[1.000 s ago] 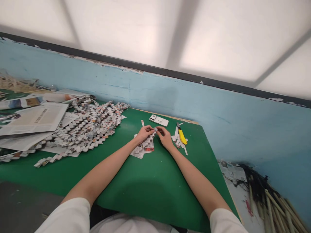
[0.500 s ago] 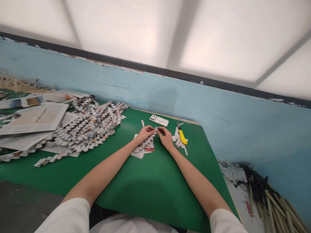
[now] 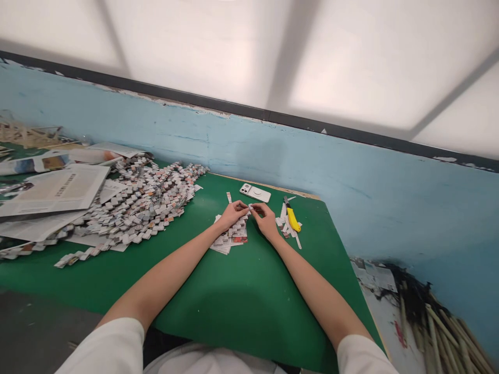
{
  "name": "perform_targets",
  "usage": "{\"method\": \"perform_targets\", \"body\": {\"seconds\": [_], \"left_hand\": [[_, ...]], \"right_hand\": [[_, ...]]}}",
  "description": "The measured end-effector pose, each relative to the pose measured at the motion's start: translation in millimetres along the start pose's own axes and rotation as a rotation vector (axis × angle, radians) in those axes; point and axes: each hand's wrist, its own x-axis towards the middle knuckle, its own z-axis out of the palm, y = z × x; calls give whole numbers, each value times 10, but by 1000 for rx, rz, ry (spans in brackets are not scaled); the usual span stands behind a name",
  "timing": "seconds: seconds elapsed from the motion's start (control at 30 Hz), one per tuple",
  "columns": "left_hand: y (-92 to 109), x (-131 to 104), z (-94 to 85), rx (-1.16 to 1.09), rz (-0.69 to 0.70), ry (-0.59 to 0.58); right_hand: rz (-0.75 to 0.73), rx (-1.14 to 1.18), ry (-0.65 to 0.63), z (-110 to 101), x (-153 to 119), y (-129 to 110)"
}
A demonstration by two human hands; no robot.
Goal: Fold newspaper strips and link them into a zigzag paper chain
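Note:
Between my hands is a small folded newspaper strip (image 3: 250, 208), pinched at the fingertips. My left hand (image 3: 232, 214) is closed on its left side, and my right hand (image 3: 265, 218) grips it from the right with thumb and forefinger. A pile of folded newspaper pieces and cut sheets (image 3: 230, 241) lies on the green tabletop under my left hand, partly hidden by it. One short paper strip (image 3: 229, 197) sticks out beyond my left fingers. Whether the held strip joins a chain below it, I cannot tell.
A white phone (image 3: 255, 192) lies behind my hands. To the right, a yellow-handled utility knife (image 3: 292, 218) rests on paper scraps (image 3: 284, 227). A large heap of folded-paper chains (image 3: 144, 202) and newspaper sheets (image 3: 58, 189) covers the left of the green table (image 3: 234, 291). Bamboo poles (image 3: 448, 332) stand beyond its right edge.

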Motion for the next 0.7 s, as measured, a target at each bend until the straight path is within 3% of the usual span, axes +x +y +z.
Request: {"method": "perform_targets", "body": {"seconds": [0.7], "left_hand": [[-1, 1, -4, 9, 7, 4]], "right_hand": [[22, -44, 10, 13, -8, -14]]}}
